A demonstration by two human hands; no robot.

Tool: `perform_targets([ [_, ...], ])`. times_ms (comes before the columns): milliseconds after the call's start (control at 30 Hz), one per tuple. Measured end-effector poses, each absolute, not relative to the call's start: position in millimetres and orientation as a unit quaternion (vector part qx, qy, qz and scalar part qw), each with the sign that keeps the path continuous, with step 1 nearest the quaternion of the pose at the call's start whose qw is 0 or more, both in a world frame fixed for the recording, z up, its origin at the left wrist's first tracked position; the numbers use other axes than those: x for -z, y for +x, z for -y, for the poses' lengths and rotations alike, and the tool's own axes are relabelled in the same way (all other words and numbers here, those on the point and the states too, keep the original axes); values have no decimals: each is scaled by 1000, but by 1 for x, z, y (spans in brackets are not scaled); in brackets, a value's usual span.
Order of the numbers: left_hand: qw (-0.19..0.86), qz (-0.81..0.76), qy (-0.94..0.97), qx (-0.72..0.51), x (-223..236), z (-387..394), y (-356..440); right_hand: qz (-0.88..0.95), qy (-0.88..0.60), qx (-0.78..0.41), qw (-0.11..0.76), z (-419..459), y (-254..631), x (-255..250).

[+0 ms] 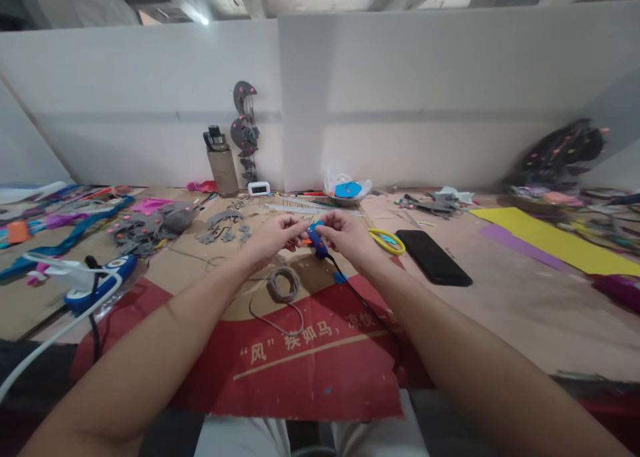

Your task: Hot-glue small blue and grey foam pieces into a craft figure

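Well to the left of the left grip, a blue-and-white power strip [103, 285] lies on the tabletop [505, 317], with grey pieces with pink dots [155, 227] beyond it. Nearer to that grip are grey cut-out shapes [225, 227], and behind these a bottle [223, 170] stands upright beside a grey dangling ornament [245, 133]. A small white clock [259, 189] sits behind the left grip. On the body side of it, a coil of grey cord [283, 285] rests on a red-and-brown cardboard sheet [210, 370].

The left grip [281, 235] has its fingertips drawn together; the view is too small to tell whether they hold anything. Just right of them is a small blue piece [315, 227], pinched at its edge by the right grip [345, 231]. Directly below, between both grips, is a dark blue tool [319, 245] with a black cord [361, 298]. Just right of the right grip lies a yellow ring [395, 243], then a black phone [433, 257]; well right are a purple strip [523, 247] and a yellow sheet [560, 240].
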State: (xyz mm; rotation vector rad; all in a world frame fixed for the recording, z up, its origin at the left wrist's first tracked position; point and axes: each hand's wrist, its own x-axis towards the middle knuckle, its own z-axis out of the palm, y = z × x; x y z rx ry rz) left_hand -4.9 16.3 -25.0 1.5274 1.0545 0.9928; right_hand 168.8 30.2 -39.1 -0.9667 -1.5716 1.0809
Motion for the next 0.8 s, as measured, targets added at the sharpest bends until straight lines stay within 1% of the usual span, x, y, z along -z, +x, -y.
perform_targets([
  [100, 493, -424, 644, -402, 26, -15, -3, 605, -383, -488, 499, -25, 162, 43],
  [167, 491, -421, 644, -409, 27, -15, -2, 595, -382, -497, 503, -22, 159, 44],
  [300, 501, -404, 628, -438, 28, -17, -3, 617, -397, -489, 471, -23, 163, 40],
  [333, 502, -404, 617, -452, 28, -19, -5, 636, -406, -469, 459, -24, 166, 37],
  [400, 501, -414, 582, -489, 27, -22, -9, 702, -421, -390, 422, -26, 171, 32],
  [500, 492, -430, 526, -545, 25, -27, -15, 826, -414, -232, 304, -22, 175, 29],
  [600, 501, -432, 504, -556, 25, -30, -18, 886, -408, -113, 188, -14, 168, 36],
  [700, 513, -431, 503, -546, 27, -30, -17, 895, -430, -44, 109, -6, 155, 47],
  [800, 512, -437, 497, -548, 29, -30, -16, 890, -448, -16, 90, 1, 151, 47],
])
